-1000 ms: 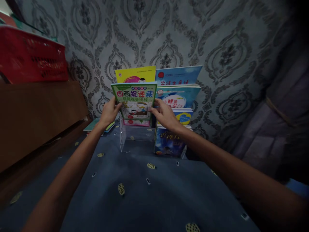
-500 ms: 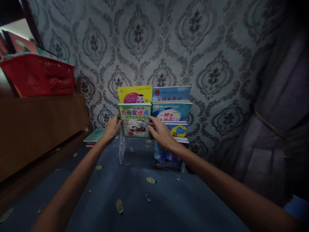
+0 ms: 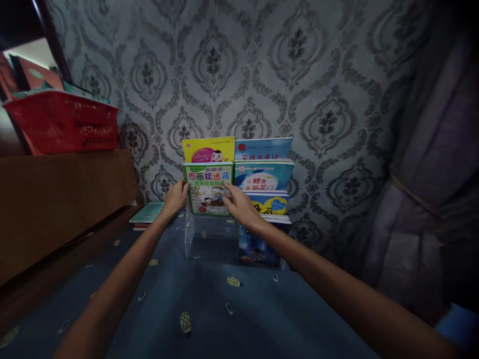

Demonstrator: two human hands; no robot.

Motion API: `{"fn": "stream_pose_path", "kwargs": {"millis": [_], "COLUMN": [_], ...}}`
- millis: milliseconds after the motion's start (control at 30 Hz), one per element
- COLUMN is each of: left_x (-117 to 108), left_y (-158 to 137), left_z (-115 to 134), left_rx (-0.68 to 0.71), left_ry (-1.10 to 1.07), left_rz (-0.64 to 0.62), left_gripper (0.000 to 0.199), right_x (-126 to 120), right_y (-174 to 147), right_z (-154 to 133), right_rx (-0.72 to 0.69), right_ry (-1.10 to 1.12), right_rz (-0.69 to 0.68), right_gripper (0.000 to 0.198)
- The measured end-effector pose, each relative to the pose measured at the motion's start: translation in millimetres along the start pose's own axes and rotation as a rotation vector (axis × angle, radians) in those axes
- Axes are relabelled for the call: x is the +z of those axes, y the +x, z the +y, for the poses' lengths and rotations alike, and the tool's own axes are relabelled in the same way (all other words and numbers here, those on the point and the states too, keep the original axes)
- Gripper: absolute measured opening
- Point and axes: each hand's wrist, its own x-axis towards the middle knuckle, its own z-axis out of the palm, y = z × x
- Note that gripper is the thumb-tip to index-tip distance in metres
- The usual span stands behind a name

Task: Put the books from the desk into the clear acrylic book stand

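Note:
A green-framed children's picture book (image 3: 208,192) stands upright in a clear acrylic stand (image 3: 190,238), in front of a yellow book (image 3: 208,149). At its left edge, my left hand (image 3: 175,196) has its fingers closed on the border. My right hand (image 3: 239,204) reaches in from the right, with its fingertips on the front cover near the right edge and the fingers apart. Right of the green book, blue books (image 3: 264,175) stand in tiers, including a yellow-and-blue one (image 3: 275,204) and a dark blue one (image 3: 258,247) partly behind my right forearm.
Teal-topped books (image 3: 147,213) lie stacked at the left by a wooden panel (image 3: 67,199). A red plastic basket (image 3: 63,122) sits on that panel's top. Patterned wallpaper (image 3: 213,99) rises behind the stand. A tied curtain (image 3: 407,239) hangs at the right. Dark blue cloth (image 3: 209,299) covers the surface.
My right hand has slid a little left, from the green book's right edge onto its cover. My left hand stays at the left edge. The view has shifted slightly.

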Motion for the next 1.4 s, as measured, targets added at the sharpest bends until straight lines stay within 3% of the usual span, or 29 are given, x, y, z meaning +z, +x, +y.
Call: {"fn": "stream_pose_path", "kwargs": {"millis": [333,767,967,1200,1400], "left_x": [11.8,19.6,20.3,20.7,20.8], "left_y": [16.9,24.1,20.5,18.1,16.2], "left_z": [-0.2,-3.6,-4.7,-7.7,-11.1], "left_rx": [-0.09,-0.084,-0.062,-0.049,-0.041], "left_ry": [-0.048,0.012,0.017,0.006,-0.019], "left_rz": [-0.016,0.008,0.016,0.019,0.011], "left_gripper": [0.042,0.045,0.044,0.042,0.045], "right_x": [11.8,9.4,0.3,-22.7,-32.8], "right_y": [13.3,14.6,21.1,57.4,74.4], "right_z": [9.1,6.4,-4.7,-15.7,-8.9], "right_rx": [-0.016,-0.009,-0.09,-0.184,-0.2], "right_ry": [-0.075,-0.078,-0.08,-0.199,-0.282], "right_rz": [0.016,-0.014,0.017,0.073,0.02], "right_gripper": [0.05,0.048,0.043,0.041,0.036]}}
